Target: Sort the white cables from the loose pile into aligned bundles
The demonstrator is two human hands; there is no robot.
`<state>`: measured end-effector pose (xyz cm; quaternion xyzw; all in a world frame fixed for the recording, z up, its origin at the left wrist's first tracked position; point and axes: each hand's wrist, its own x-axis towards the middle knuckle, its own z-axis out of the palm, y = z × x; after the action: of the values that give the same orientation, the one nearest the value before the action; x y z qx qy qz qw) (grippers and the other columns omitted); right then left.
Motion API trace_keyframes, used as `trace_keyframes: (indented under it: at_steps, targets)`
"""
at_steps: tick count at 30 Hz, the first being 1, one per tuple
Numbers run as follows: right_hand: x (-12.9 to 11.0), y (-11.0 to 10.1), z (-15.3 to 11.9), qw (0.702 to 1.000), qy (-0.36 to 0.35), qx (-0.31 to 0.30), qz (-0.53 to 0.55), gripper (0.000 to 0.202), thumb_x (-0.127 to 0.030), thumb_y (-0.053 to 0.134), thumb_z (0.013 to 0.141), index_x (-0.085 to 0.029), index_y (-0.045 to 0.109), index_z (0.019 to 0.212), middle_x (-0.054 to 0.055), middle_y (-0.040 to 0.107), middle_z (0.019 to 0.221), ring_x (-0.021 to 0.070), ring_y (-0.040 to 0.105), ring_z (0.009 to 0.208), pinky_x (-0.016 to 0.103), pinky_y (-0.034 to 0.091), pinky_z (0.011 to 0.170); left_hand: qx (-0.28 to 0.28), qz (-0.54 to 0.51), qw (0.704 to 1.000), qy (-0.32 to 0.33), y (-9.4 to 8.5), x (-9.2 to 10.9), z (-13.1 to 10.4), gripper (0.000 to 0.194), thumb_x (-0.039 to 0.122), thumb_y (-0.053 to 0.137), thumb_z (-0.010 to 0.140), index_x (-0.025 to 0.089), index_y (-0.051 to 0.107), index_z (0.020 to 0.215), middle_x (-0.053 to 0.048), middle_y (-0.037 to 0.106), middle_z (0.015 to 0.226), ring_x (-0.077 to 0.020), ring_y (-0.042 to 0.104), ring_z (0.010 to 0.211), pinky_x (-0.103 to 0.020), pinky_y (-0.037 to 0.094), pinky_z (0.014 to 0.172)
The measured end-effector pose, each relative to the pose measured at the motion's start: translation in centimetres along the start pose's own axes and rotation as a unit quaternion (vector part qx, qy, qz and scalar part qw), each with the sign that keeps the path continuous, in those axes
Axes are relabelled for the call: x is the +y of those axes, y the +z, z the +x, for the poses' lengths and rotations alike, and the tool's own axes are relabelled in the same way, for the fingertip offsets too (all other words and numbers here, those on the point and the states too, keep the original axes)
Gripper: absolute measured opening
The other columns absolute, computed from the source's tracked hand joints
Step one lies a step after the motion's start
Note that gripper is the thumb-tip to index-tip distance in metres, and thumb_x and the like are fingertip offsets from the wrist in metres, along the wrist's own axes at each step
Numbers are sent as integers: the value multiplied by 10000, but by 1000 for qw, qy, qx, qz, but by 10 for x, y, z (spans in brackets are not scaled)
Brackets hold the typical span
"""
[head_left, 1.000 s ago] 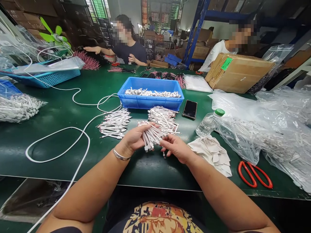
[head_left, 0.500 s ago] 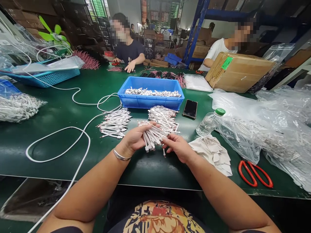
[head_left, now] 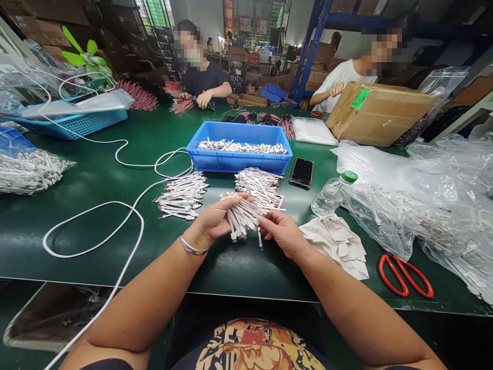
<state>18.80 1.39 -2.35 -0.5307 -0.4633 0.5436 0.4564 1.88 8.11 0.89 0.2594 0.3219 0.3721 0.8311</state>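
My left hand, a silver bangle at its wrist, is closed round a fanned bundle of short white cables. My right hand pinches the connector end of a cable at the bundle's right side. Just beyond my hands lie two piles of similar cables, a left pile and a right pile. Behind them stands a blue bin with more white pieces inside.
Right of the bin lie a phone, a clear bottle, a cloth, red-handled scissors and plastic bags. A long white cord loops at left. Two people work across the table, near a cardboard box.
My hands have barely moved. Across the table, one person's hand has drawn in to the red and black wires; the other person's hand has risen beside the cardboard box.
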Motion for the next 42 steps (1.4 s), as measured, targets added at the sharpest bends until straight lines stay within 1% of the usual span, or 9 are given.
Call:
trace_keyframes:
  at_steps: [3, 10, 16, 18, 22, 28, 32, 37, 42]
  targets:
    - [2, 0, 0, 999, -21, 12, -29, 307, -469, 610, 760, -165, 569, 772, 1, 563, 716, 126, 558, 677, 199, 432, 492, 1, 1, 1000, -1, 0, 0, 0, 184, 92, 513, 800, 102, 634, 937, -110, 680, 930, -239, 654, 866, -407, 508, 819]
    - [5, -1, 1, 998, -33, 24, -52, 314, -482, 586, 775, -169, 564, 794, 4, 570, 733, 132, 554, 676, 208, 440, 492, 1, -6, 1000, -9, 0, 0, 0, 182, 102, 517, 815, 107, 628, 959, -111, 677, 949, -229, 651, 882, -403, 501, 840]
    - [4, 0, 0, 997, -40, 39, -53, 318, -485, 587, 776, -171, 546, 746, -3, 560, 689, 119, 537, 645, 192, 438, 475, -7, -3, 1000, -8, 2, 0, -2, 199, 104, 492, 831, 101, 623, 981, -116, 675, 949, -228, 653, 870, -395, 504, 821]
    - [2, 1, 0, 999, -7, 14, -35, 330, -491, 583, 779, -164, 554, 749, 13, 585, 717, 116, 550, 645, 183, 437, 464, -10, -1, 1000, -4, 2, 1, -3, 202, 101, 493, 831, 105, 620, 988, -111, 673, 963, -225, 653, 866, -395, 506, 813]
    - [1, 2, -1, 993, 87, -75, 13, 341, -486, 608, 764, -149, 603, 818, 54, 632, 785, 116, 576, 647, 177, 445, 447, -17, -1, 1000, -1, 2, 2, -3, 205, 109, 507, 828, 116, 615, 1003, -102, 670, 985, -216, 653, 861, -376, 512, 796]
    - [0, 5, -4, 990, 78, -93, 73, 319, -422, 670, 728, -171, 643, 924, 63, 655, 921, 125, 590, 738, 175, 466, 498, -26, 0, 1000, 0, 1, 1, -3, 214, 123, 524, 820, 119, 622, 1010, -102, 670, 1001, -223, 653, 872, -386, 508, 809]
    - [0, 8, -3, 991, 62, -77, 91, 292, -385, 679, 716, -158, 653, 899, 56, 656, 870, 117, 580, 706, 171, 442, 490, -29, 4, 1000, 2, 1, -1, -2, 214, 131, 530, 813, 116, 633, 1001, -109, 672, 1004, -227, 651, 879, -395, 499, 828]
    - [1, 8, -2, 995, 40, -46, 83, 277, -377, 680, 709, -153, 644, 869, 42, 641, 821, 116, 573, 678, 174, 419, 468, -4, -5, 1000, -6, 4, -2, -3, 234, 112, 496, 827, 110, 620, 1026, -117, 673, 988, -224, 650, 885, -398, 491, 840]
    - [2, 7, -1, 996, 35, -21, 82, 279, -381, 697, 693, -149, 625, 829, 39, 638, 796, 108, 566, 638, 170, 414, 451, -19, -6, 1000, -3, 3, -2, -2, 234, 117, 467, 848, 113, 610, 1033, -108, 667, 988, -227, 646, 889, -396, 498, 817]
